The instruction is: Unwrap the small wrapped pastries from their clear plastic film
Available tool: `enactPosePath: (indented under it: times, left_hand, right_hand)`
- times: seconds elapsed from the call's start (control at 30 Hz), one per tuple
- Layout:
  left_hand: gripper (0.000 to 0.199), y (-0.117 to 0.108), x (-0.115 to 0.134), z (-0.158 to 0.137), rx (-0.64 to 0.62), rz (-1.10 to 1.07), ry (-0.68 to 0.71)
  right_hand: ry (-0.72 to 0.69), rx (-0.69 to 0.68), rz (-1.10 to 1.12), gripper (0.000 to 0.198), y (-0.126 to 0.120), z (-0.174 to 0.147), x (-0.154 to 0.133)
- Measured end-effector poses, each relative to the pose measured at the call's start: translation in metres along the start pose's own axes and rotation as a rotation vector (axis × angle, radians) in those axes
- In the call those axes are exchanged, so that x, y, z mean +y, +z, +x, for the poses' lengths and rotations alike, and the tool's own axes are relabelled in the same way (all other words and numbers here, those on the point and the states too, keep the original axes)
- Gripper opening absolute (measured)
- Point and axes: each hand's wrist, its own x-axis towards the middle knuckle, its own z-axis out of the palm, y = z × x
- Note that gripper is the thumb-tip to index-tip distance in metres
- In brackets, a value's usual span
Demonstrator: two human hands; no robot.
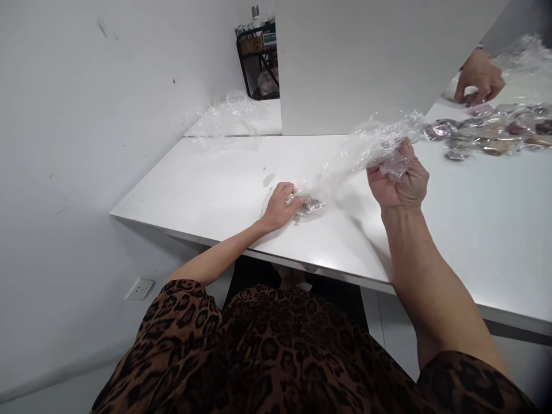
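Observation:
My left hand (281, 207) is closed around the edge of a small plastic-wrapped item (311, 206) lying on the white table (207, 178). What is inside the wrap cannot be made out. Clear plastic film (366, 144) stretches up from that item to my right hand (401, 178). The right hand is raised above the tabletop and grips a crumpled bunch of the film between thumb and fingers.
Several small plastic-wrapped items (495, 129) lie in rows at the right, where another person's hand (480, 77) touches one. Loose clear film (233, 115) lies at the back left. A white partition (366, 63) rises behind the table; a black shelf (259, 57) stands beyond.

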Motion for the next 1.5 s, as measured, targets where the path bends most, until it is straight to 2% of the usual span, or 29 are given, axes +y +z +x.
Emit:
enactPosePath:
  times: [0.13, 0.23, 0.3, 0.33, 0.4, 0.47, 0.53, 0.57, 0.63, 0.67, 0.73, 0.8, 0.93, 1.03, 1.1, 1.17, 1.27, 1.37, 1.43, 1.5]
  left_hand:
    - [0.031, -0.002, 0.006, 0.004, 0.249, -0.509, -0.293]
    - [0.035, -0.008, 0.014, 0.011, 0.395, -0.876, -0.483]
    - [0.037, -0.013, 0.018, 0.014, 0.463, -0.97, -0.538]
    - [0.036, -0.015, 0.018, 0.014, 0.496, -0.967, -0.54]
    - [0.032, -0.019, 0.016, 0.013, 0.549, -0.902, -0.491]
    - [0.028, -0.021, 0.011, 0.009, 0.57, -0.822, -0.401]
    - [0.026, -0.02, 0.007, 0.006, 0.553, -0.776, -0.309]
    - [0.026, -0.02, 0.006, 0.004, 0.527, -0.769, -0.272]
    - [0.027, -0.019, 0.006, 0.001, 0.438, -0.781, -0.21]
    - [0.028, -0.019, 0.007, 0.0, 0.388, -0.795, -0.184]
    - [0.033, -0.02, 0.009, -0.001, 0.329, -0.822, -0.161]
    - [0.037, -0.021, 0.011, -0.002, 0.336, -0.843, -0.196]
    - [0.033, -0.025, 0.009, -0.003, 0.357, -1.02, -0.422]
    - [0.031, -0.021, 0.008, -0.007, 0.201, -1.201, -0.62]
    - [0.037, -0.015, 0.011, -0.009, 0.067, -1.243, -0.708]
    - [0.044, -0.008, 0.015, -0.011, 0.012, -1.24, -0.758]
    - [0.053, -0.006, 0.018, -0.008, 0.098, -1.25, -0.782]
    - [0.044, -0.017, 0.015, 0.001, 0.26, -1.293, -0.758]
    - [0.034, -0.028, 0.011, 0.008, 0.324, -1.304, -0.735]
    - [0.027, -0.036, 0.007, 0.012, 0.354, -1.287, -0.715]
  right_hand:
    - [0.087, 0.173, 0.03, 0.003, -0.005, 0.01, 0.006]
    - [0.204, 0.227, -0.011, 0.008, -0.005, 0.01, 0.014]
    - [0.255, 0.262, -0.118, 0.014, -0.005, 0.007, 0.018]
    - [0.236, 0.281, -0.21, 0.017, -0.005, 0.004, 0.019]
    - [0.033, 0.332, -0.443, 0.021, -0.002, -0.004, 0.016]
    - [-0.309, 0.306, -0.673, 0.033, 0.005, -0.015, 0.01]
    - [-0.554, 0.081, -0.866, 0.05, 0.017, -0.028, 0.007]
    - [-0.593, -0.094, -0.956, 0.058, 0.024, -0.034, 0.009]
    - [-0.547, -0.448, -1.118, 0.066, 0.038, -0.046, 0.016]
    - [-0.5, -0.573, -1.177, 0.065, 0.044, -0.05, 0.021]
    - [-0.383, -0.686, -1.204, 0.057, 0.054, -0.056, 0.029]
    - [-0.23, -0.658, -1.077, 0.049, 0.059, -0.058, 0.032]
    - [0.038, -0.436, -0.663, 0.041, 0.067, -0.058, 0.024]
    - [0.158, -0.328, -0.505, 0.042, 0.076, -0.061, 0.022]
    - [0.224, -0.3, -0.463, 0.044, 0.082, -0.064, 0.023]
    - [0.251, -0.301, -0.429, 0.044, 0.086, -0.065, 0.022]
    - [0.176, -0.292, -0.36, 0.042, 0.086, -0.064, 0.015]
    - [0.089, -0.224, -0.366, 0.041, 0.071, -0.061, 0.004]
    - [0.146, -0.191, -0.466, 0.041, 0.055, -0.059, -0.002]
    - [0.261, -0.196, -0.601, 0.042, 0.04, -0.058, -0.007]
